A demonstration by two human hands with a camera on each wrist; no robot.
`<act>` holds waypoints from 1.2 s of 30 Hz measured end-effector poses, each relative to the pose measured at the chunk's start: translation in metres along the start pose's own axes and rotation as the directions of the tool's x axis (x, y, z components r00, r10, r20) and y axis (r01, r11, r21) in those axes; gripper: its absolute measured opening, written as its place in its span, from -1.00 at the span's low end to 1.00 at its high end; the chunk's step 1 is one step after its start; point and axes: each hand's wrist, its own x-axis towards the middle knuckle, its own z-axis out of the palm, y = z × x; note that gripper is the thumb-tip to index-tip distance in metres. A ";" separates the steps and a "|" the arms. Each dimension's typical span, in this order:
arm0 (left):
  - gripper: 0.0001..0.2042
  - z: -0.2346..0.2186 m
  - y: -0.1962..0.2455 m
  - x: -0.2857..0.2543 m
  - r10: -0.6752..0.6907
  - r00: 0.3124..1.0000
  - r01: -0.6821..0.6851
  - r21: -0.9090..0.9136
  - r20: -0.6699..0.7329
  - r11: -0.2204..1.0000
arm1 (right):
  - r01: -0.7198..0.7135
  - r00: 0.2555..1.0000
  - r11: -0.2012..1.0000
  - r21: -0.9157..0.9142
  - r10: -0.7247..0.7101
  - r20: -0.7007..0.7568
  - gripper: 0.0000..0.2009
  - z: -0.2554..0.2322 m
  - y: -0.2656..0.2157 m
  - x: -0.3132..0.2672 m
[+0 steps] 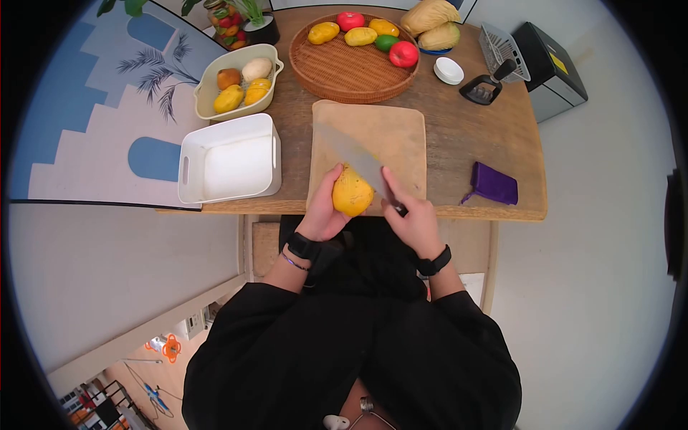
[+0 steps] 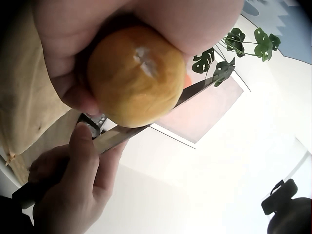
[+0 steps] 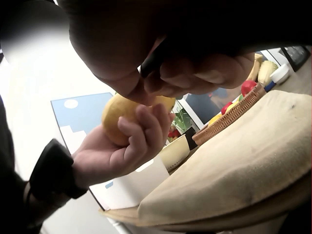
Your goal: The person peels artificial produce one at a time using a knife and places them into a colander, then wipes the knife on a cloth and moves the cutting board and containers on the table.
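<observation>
My left hand (image 1: 326, 211) grips a yellow fruit (image 1: 352, 192) above the near edge of a tan mat (image 1: 390, 136); in the left wrist view the fruit (image 2: 136, 78) shows a whitish patch. A large knife (image 1: 358, 156) is in my right hand (image 1: 416, 226), its blade lying against the fruit and pointing up and left. From the left wrist view, the blade (image 2: 114, 137) passes behind the fruit. In the right wrist view, the fingers of my left hand (image 3: 124, 148) curl round the fruit (image 3: 116, 117), and the blade is hidden.
A white bin (image 1: 233, 163) and a cream basket (image 1: 208, 93) holding fruit stand left of the mat. Behind it is a round wicker tray (image 1: 344, 72) with several fruits. To the right are a purple pouch (image 1: 494, 184), a black-handled tool (image 1: 481, 89) and a white bowl (image 1: 448, 70).
</observation>
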 end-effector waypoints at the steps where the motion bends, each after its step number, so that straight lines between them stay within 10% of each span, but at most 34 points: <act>1: -0.45 0.000 0.003 -0.002 -0.032 0.998 0.031 0.015 0.050 0.999 | -0.040 0.998 0.988 0.146 0.047 -0.041 -0.34 0.001 0.006 0.003; 12: -0.41 -0.005 0.004 0.008 -0.020 0.990 0.039 -0.134 0.136 0.990 | -0.071 0.989 0.992 0.106 0.084 -0.121 -0.35 0.015 0.012 -0.018; 15: -0.38 0.011 -0.001 0.008 0.036 0.986 -0.064 -0.168 -0.165 0.984 | 0.063 0.995 0.998 0.031 -0.061 -0.076 -0.31 0.014 -0.001 -0.029; 20: -0.38 -0.008 -0.007 0.018 -0.010 0.980 0.039 -0.145 0.198 0.989 | 0.168 0.985 0.948 -0.270 -0.155 0.070 -0.23 0.019 -0.010 -0.030; 29: -0.45 0.004 -0.005 -0.002 0.056 0.995 -0.056 -0.007 -0.089 0.998 | 0.124 0.992 0.969 -0.213 -0.129 -0.006 -0.24 0.013 -0.007 -0.017; 36: -0.42 -0.006 0.003 -0.002 -0.013 0.986 0.007 0.035 0.169 0.999 | 0.029 0.998 0.998 -0.062 -0.032 -0.052 -0.27 0.006 0.004 -0.006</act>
